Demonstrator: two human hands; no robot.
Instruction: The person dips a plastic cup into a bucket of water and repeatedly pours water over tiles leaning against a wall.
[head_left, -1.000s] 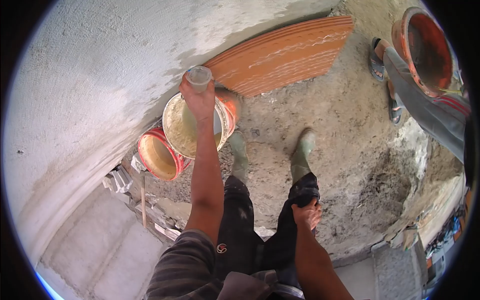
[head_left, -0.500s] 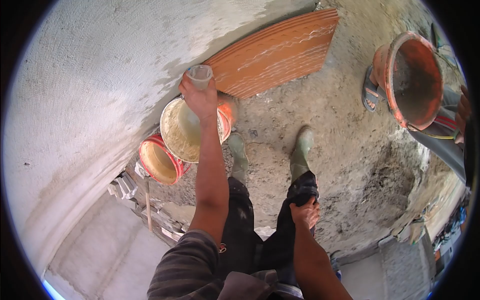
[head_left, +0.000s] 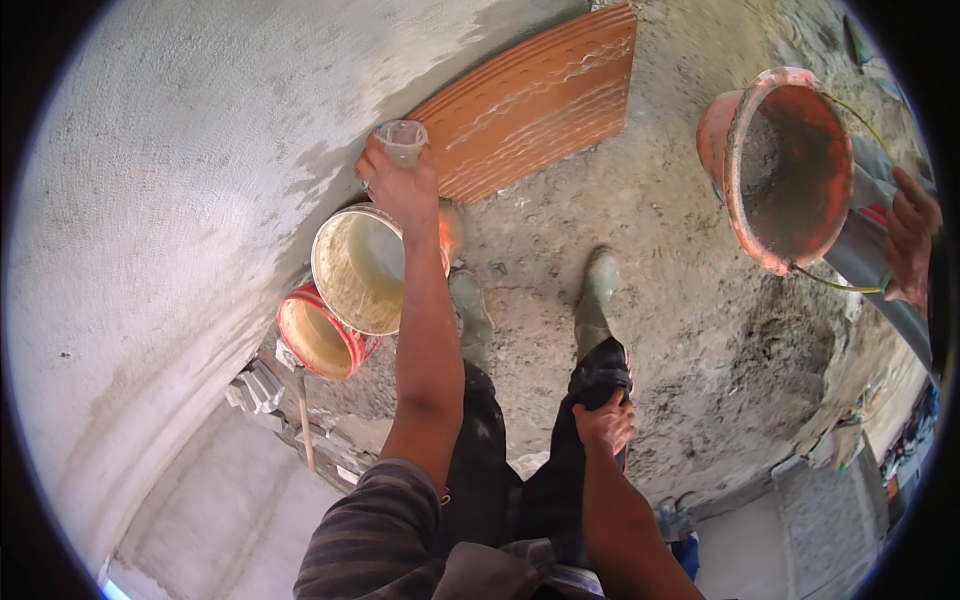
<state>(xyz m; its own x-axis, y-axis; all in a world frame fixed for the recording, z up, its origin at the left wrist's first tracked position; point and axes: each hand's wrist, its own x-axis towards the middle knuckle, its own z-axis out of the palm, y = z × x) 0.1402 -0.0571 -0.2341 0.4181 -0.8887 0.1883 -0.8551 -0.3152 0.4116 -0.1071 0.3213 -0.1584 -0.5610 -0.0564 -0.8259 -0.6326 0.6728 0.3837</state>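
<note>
My left hand is closed around a clear plastic cup, held by the wall above a pale bucket. Cloudy liquid is visible inside that bucket; my forearm covers part of its rim. Beside it stands a smaller red-rimmed bucket with a tan inside. My right hand grips my right trouser leg at the knee, fingers wrapped round it. The cup's contents cannot be made out.
Orange ribbed tiles lean in a stack against the plastered wall. At right, another person's hand is near an orange bucket holding dark grey material. A wooden handle and rubble lie lower left. The ground is rough.
The other person's orange bucket has shifted left and tipped more into view, and that person's hand shows more. My left hand and cup have barely moved; the view has shifted slightly.
</note>
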